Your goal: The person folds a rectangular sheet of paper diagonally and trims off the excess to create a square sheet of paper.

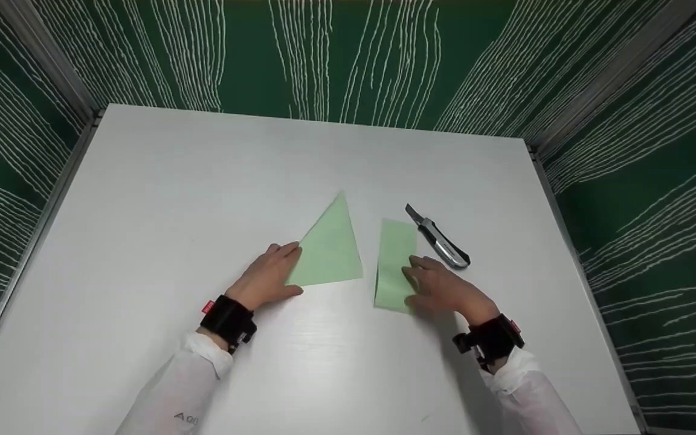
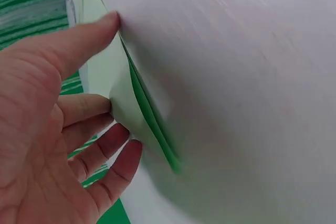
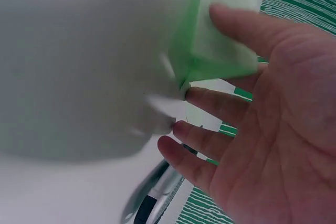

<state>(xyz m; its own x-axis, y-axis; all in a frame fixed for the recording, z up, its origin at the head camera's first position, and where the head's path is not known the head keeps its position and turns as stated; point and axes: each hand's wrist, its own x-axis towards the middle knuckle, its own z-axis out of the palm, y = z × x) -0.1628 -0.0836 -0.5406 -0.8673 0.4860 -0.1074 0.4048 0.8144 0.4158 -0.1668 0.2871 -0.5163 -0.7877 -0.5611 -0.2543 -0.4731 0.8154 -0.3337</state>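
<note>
A green paper folded to a triangle lies left of centre on the white table, its tip pointing away. My left hand touches its left corner, fingers along the slanted edge and thumb at the near edge; in the left wrist view the paper's layers part slightly at that corner. To the right is a narrow folded strip of green paper. My right hand holds its right edge, thumb over one face and the index finger partly hidden behind the paper. Just beyond that hand lies a utility knife, blade out.
Green walls with white streaks stand behind the table and at both sides. Grey metal rails run along the table's sides. Each wrist carries a black strapped camera over a white sleeve.
</note>
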